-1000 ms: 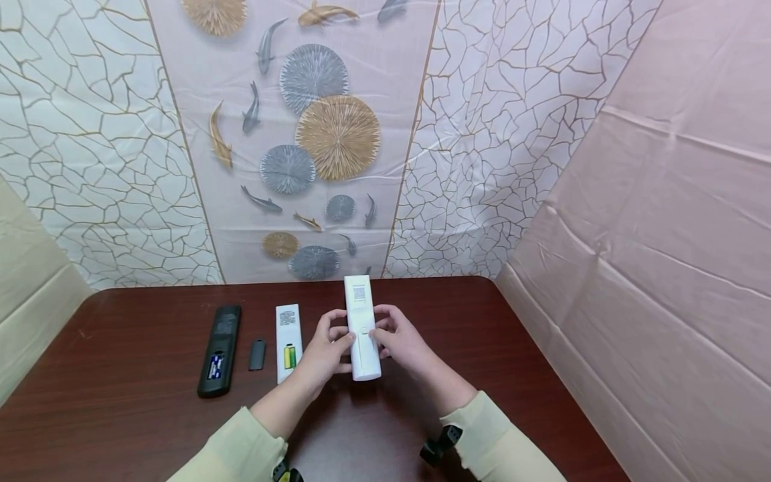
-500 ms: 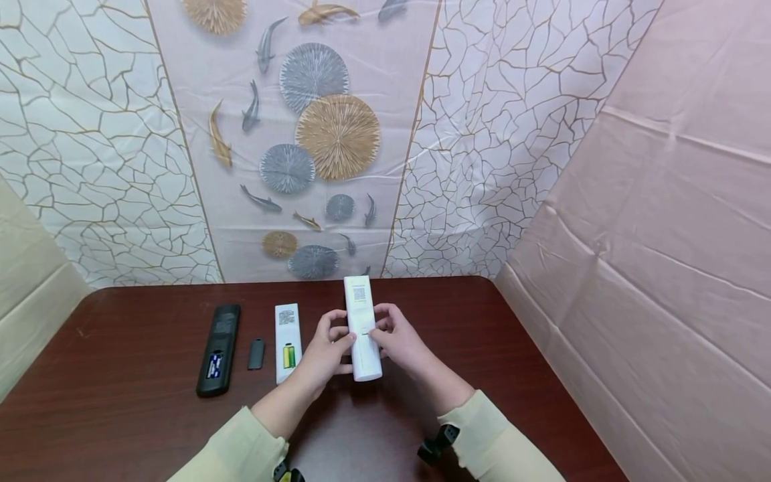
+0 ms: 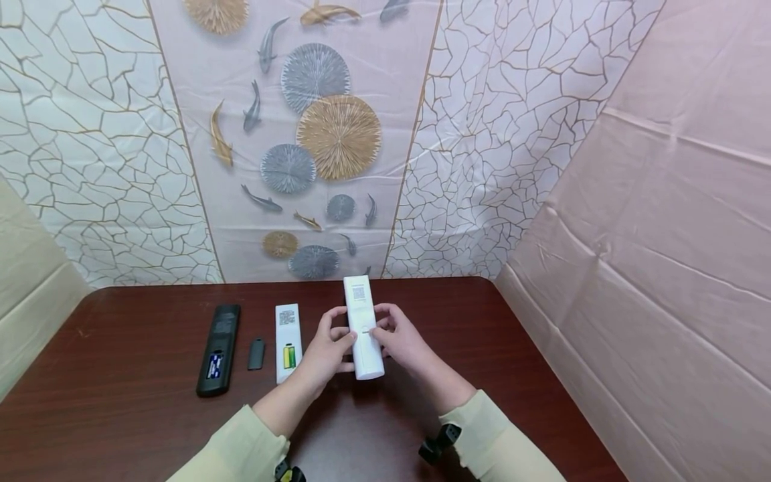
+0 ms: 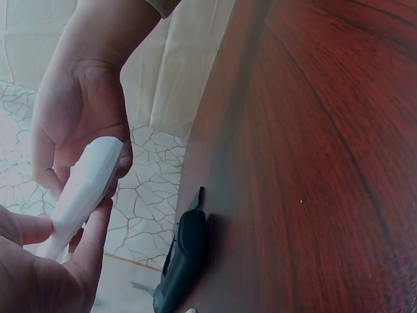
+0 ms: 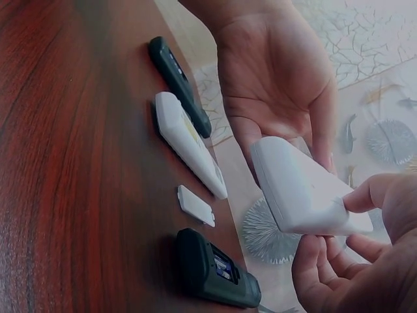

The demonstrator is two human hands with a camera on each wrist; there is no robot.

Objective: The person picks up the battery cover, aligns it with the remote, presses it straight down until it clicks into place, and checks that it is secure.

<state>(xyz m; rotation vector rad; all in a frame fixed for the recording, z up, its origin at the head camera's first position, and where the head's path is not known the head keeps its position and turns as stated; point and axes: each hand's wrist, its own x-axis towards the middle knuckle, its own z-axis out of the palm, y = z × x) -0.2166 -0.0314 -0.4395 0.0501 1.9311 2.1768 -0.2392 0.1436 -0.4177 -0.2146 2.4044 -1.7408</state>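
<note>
We've got a dark red table [image 3: 355, 445]; above it, left hand [image 3: 325, 348] and right hand [image 3: 406, 341] pinch opposite sides of the long white remote [image 3: 363, 318], label side up. Left of it, head view: black remote [image 3: 219, 351], shorter white remote [image 3: 287, 333], grey cover [image 3: 256, 355] between those two, batteries [image 3: 290, 357] visible in both.

In our hands: we grip a long white remote [image 3: 363, 304] between our left hand [image 3: 327, 346] and right hand [image 3: 399, 338], printed code facing us, both thumbs against its lower half.
Left of our hands: we see a smaller white remote [image 3: 287, 329], green and yellow batteries [image 3: 289, 357] exposed.
Farther left: a small grey cover [image 3: 256, 354] lies between that one and a black remote [image 3: 225, 329] showing blue batteries [image 3: 215, 365].
Beneath: our reddish-brown table [image 3: 120, 375].
</note>
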